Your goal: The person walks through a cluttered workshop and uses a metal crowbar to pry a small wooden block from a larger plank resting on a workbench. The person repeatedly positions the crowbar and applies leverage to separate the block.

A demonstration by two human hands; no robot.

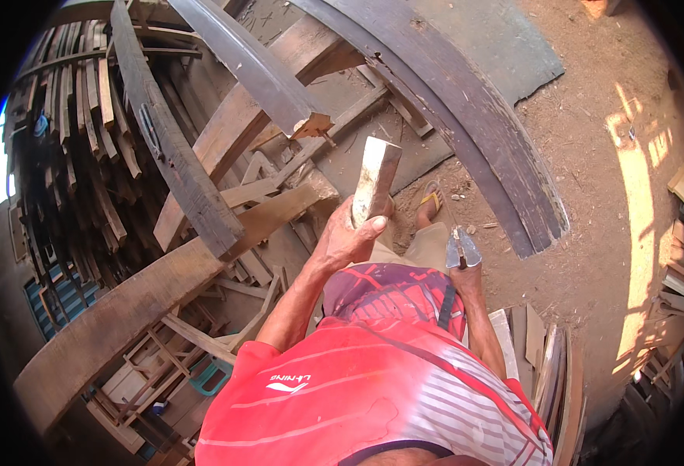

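Observation:
My left hand (pixel 342 239) is wrapped round a short, pale block of wood (pixel 376 177), which stands up out of the fist in front of my body. Lower and to the right, my right hand (pixel 467 281) is closed on a tool with a grey metal part (pixel 463 248) that flares to both sides of a dark middle. Its exact kind I cannot make out, and its handle is hidden in the fist. Ahead of the left hand lies the cut end of a dark beam (pixel 268 85).
Long dark planks (pixel 482 116) lie ahead to the right, and a thick curved beam (pixel 136 311) spans the left. Stacked wood strips (pixel 78 101) fill the far left. Boards (pixel 559 373) stand near my right side. My sandalled foot (pixel 433 203) is on the dirt floor (pixel 567 303).

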